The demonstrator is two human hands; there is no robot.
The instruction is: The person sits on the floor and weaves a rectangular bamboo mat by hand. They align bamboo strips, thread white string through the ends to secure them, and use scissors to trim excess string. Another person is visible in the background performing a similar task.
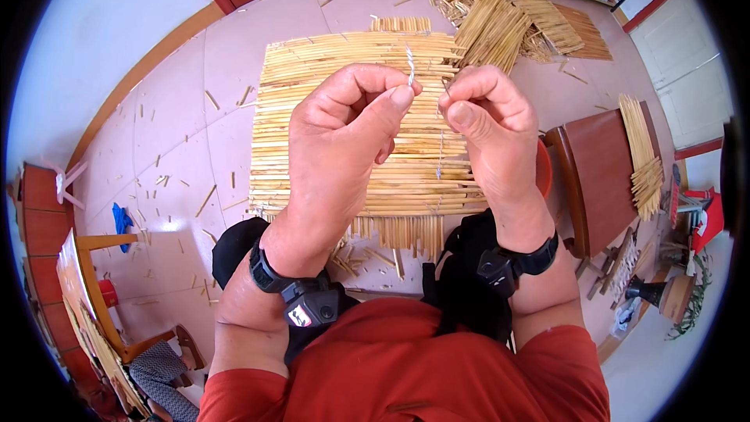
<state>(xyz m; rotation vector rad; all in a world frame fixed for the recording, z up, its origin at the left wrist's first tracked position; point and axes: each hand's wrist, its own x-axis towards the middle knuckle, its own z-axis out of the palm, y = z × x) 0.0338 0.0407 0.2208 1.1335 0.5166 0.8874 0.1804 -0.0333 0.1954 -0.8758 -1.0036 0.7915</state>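
Observation:
Between its thumb and forefinger my left hand pinches a short length of twisted white cord, whose end points up. My right hand is level with it, thumb and forefinger pressed together on something thin; a sliver shows at the fingertips, too small to name. A small gap parts the two hands. Both are raised over a mat of straw-coloured reed stalks, laid side by side. Along the mat's right part, a line of thin string crosses the stalks. My hands hide the mat's middle.
Bundles of cut reeds lie at the far right. A brown wooden bench stands at right with more reeds on it. Reed scraps litter the pinkish tiled floor. Another person's patterned trouser leg shows at lower left.

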